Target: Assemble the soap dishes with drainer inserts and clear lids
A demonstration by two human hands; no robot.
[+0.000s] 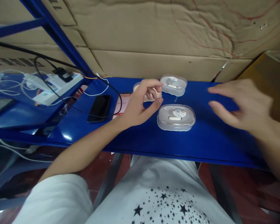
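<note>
My left hand (142, 104) hovers over the blue shelf with thumb and fingers apart, holding nothing. To its right, near the front edge, rests a clear oval plastic container (188, 119) with a round sticker and a small white bar on top. A second container (180, 86) of the same kind stands behind it, close to my left fingertips. Partly hidden behind my left hand is a pale pinkish oval container (151, 98). On the right my right hand (241, 104), slightly blurred, is in the air with its thumb and fingers spread and nothing between them.
A black phone (99, 108) and a phone with a pink lit screen (121, 104) lie left of my left hand, with a black cable across them. White power strips (58, 88) and cables are farther left. Cardboard (142, 31) walls the back; a brown box (266, 84) stands right.
</note>
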